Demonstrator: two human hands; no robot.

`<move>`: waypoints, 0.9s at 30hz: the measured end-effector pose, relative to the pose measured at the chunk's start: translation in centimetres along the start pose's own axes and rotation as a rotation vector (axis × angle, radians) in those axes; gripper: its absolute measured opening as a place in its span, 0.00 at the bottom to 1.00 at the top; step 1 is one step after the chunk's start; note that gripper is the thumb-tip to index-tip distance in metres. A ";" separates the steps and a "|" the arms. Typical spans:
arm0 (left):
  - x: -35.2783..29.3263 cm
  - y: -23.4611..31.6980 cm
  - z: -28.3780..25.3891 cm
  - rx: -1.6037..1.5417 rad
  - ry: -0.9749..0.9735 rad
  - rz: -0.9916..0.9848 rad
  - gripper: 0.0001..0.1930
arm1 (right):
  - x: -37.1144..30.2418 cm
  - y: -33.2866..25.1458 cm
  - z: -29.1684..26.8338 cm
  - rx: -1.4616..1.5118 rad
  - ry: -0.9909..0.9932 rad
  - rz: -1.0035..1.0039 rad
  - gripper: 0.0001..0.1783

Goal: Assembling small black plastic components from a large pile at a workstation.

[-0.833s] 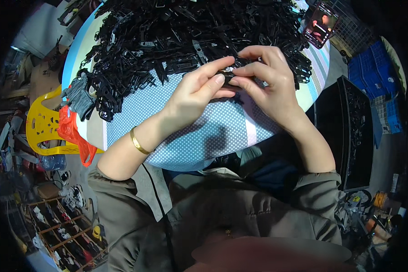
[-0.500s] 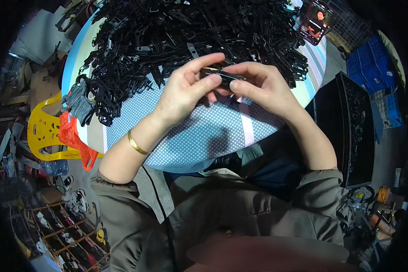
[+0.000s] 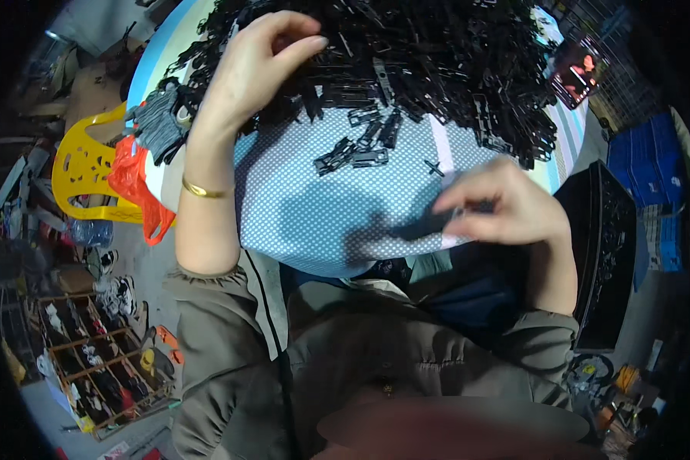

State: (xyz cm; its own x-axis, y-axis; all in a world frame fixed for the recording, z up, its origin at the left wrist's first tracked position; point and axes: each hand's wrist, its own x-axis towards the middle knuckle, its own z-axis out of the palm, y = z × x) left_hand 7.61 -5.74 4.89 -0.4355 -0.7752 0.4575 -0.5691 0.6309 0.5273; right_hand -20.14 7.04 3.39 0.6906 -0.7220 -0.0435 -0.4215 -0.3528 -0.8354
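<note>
Plastic-looking pieces (image 3: 437, 69) are glinting glossily across a smooth, matt table cover (image 3: 291, 172); I'm catching a metal bangle (image 3: 204, 191) gleaming, a plastic bag (image 3: 130, 175) showing shiny creases, cloth sleeves (image 3: 215, 322) puckering.

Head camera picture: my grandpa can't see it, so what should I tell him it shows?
A bare left hand is over a big heap of black parts, while the right hand is over the dotted tablecloth. A few loose black pieces lie on it, and a yellow chair stands on the left.

No readable text, 1 lit phone screen (image 3: 579, 73), its writing blurred (too small to make out)
</note>
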 end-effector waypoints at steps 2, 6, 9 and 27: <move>-0.3 -1.4 -1.4 0.112 -0.142 -0.028 0.10 | 1.0 -0.1 1.6 -0.041 -0.121 -0.060 0.14; -0.3 -0.8 0.7 0.092 -0.363 0.087 0.11 | 2.9 -0.2 4.2 -0.314 0.249 -0.273 0.17; -1.1 -0.2 2.5 0.306 -0.308 0.236 0.14 | 5.4 0.2 5.8 -0.684 0.547 -0.325 0.15; -2.8 1.9 5.7 0.310 -0.270 0.144 0.17 | 5.3 1.4 4.6 -0.680 0.676 -0.228 0.13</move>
State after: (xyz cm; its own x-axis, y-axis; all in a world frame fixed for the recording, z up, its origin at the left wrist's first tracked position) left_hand 3.82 -2.55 0.54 -0.6688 -0.6864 0.2856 -0.6539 0.7259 0.2135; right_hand -14.35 5.48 -0.52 0.4049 -0.7080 0.5787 -0.7145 -0.6399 -0.2829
